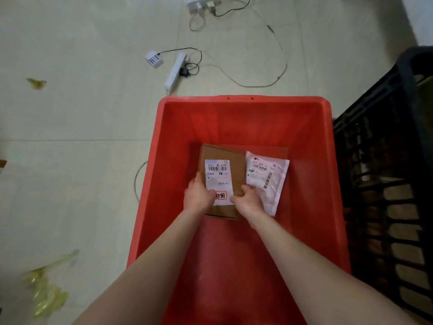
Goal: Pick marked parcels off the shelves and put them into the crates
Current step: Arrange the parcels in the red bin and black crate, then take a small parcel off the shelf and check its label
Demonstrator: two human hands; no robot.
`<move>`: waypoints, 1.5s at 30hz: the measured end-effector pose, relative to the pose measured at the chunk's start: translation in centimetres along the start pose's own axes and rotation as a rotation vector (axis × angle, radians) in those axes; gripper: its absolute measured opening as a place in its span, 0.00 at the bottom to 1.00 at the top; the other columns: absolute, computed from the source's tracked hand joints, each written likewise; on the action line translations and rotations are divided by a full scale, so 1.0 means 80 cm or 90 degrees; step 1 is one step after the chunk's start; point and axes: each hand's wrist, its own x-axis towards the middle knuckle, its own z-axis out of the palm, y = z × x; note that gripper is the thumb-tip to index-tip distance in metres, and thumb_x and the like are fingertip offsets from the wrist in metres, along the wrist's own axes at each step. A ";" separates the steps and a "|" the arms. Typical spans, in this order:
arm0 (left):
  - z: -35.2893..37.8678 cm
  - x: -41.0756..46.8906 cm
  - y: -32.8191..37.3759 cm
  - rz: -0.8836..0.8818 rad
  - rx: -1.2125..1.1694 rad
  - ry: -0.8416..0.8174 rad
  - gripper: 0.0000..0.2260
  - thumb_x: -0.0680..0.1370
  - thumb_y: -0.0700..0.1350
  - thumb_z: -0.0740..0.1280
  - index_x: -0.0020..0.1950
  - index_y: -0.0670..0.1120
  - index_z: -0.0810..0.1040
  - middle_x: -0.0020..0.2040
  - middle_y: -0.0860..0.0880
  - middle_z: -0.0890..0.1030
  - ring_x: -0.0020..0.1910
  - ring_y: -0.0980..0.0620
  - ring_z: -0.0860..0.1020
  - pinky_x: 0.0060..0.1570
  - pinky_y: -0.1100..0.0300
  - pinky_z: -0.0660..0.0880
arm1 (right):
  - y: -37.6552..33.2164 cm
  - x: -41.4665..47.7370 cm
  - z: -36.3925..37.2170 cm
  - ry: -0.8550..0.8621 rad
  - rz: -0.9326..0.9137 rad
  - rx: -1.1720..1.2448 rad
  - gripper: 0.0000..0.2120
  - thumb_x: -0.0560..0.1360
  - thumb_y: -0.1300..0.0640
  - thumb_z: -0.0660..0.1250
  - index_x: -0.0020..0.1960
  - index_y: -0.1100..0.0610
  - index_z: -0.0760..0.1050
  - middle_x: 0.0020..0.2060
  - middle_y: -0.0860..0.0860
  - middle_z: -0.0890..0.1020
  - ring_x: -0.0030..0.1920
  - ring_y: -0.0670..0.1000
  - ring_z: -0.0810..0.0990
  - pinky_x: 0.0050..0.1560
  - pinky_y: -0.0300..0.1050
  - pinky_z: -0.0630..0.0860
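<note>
Crumpled green plastic (46,289) lies on the floor at the left edge, and farther off a white charger (154,59) and a power strip (174,71) lie with their cables. The red crate (243,99) stands to the right of them. Deep inside it, toward its far wall, the left hand (198,195) has its grip curled round the left edge of the cardboard parcel (225,156), label (218,177) facing up. The right hand (248,200) grips the parcel's right edge. A pink mailer (269,179) lies against that edge, toward the crate's right wall. A black crate (379,113) stands just beside the red one.
</note>
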 end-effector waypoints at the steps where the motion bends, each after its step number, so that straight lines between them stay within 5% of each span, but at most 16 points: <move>1: 0.003 0.006 0.000 0.014 -0.022 -0.015 0.28 0.73 0.39 0.63 0.74 0.46 0.63 0.67 0.41 0.73 0.65 0.40 0.71 0.63 0.50 0.69 | 0.003 0.003 -0.002 0.009 -0.018 -0.020 0.27 0.74 0.60 0.68 0.72 0.60 0.66 0.69 0.56 0.71 0.68 0.55 0.71 0.66 0.43 0.66; 4: 0.010 0.007 -0.005 0.067 -0.022 -0.044 0.25 0.77 0.43 0.61 0.74 0.49 0.62 0.70 0.43 0.70 0.69 0.41 0.69 0.65 0.49 0.68 | 0.014 0.000 -0.002 0.009 -0.117 -0.167 0.33 0.73 0.56 0.71 0.75 0.54 0.62 0.73 0.55 0.63 0.73 0.56 0.62 0.69 0.45 0.62; 7: 0.023 -0.006 -0.024 0.130 0.144 -0.081 0.31 0.77 0.43 0.63 0.78 0.48 0.54 0.77 0.44 0.56 0.75 0.44 0.59 0.69 0.52 0.63 | 0.029 -0.007 0.010 -0.004 -0.150 -0.439 0.39 0.72 0.51 0.71 0.77 0.45 0.54 0.77 0.53 0.51 0.76 0.58 0.53 0.71 0.52 0.62; 10: 0.043 -0.016 -0.044 0.184 0.306 -0.103 0.33 0.76 0.40 0.62 0.78 0.49 0.52 0.78 0.47 0.51 0.76 0.46 0.55 0.69 0.51 0.64 | 0.037 -0.008 0.023 0.032 -0.144 -0.536 0.35 0.75 0.58 0.67 0.75 0.43 0.54 0.75 0.52 0.55 0.74 0.58 0.56 0.67 0.51 0.64; 15: 0.039 -0.017 -0.054 0.131 0.321 -0.148 0.33 0.76 0.37 0.61 0.78 0.49 0.51 0.79 0.46 0.46 0.76 0.44 0.54 0.71 0.50 0.61 | 0.036 -0.001 0.037 0.020 -0.179 -0.528 0.33 0.74 0.59 0.67 0.74 0.44 0.56 0.73 0.48 0.61 0.71 0.56 0.60 0.66 0.49 0.64; 24: -0.017 -0.129 -0.008 0.165 0.409 -0.129 0.33 0.74 0.42 0.68 0.75 0.44 0.56 0.76 0.44 0.57 0.73 0.45 0.61 0.64 0.53 0.68 | 0.024 -0.119 -0.023 0.060 -0.112 -0.505 0.30 0.74 0.56 0.65 0.74 0.48 0.59 0.71 0.52 0.62 0.70 0.56 0.62 0.66 0.51 0.63; 33: -0.077 -0.267 0.088 0.293 0.440 -0.133 0.35 0.73 0.44 0.69 0.76 0.46 0.56 0.75 0.46 0.57 0.71 0.45 0.64 0.64 0.52 0.68 | 0.002 -0.277 -0.104 0.139 -0.087 -0.438 0.30 0.76 0.51 0.66 0.74 0.49 0.58 0.72 0.53 0.61 0.72 0.56 0.59 0.69 0.51 0.62; 45: -0.104 -0.458 0.152 0.598 0.584 -0.144 0.33 0.75 0.39 0.66 0.77 0.46 0.54 0.75 0.44 0.58 0.72 0.45 0.63 0.62 0.51 0.70 | 0.059 -0.514 -0.152 0.321 0.015 -0.280 0.27 0.78 0.54 0.62 0.74 0.49 0.58 0.71 0.51 0.62 0.71 0.54 0.60 0.67 0.50 0.67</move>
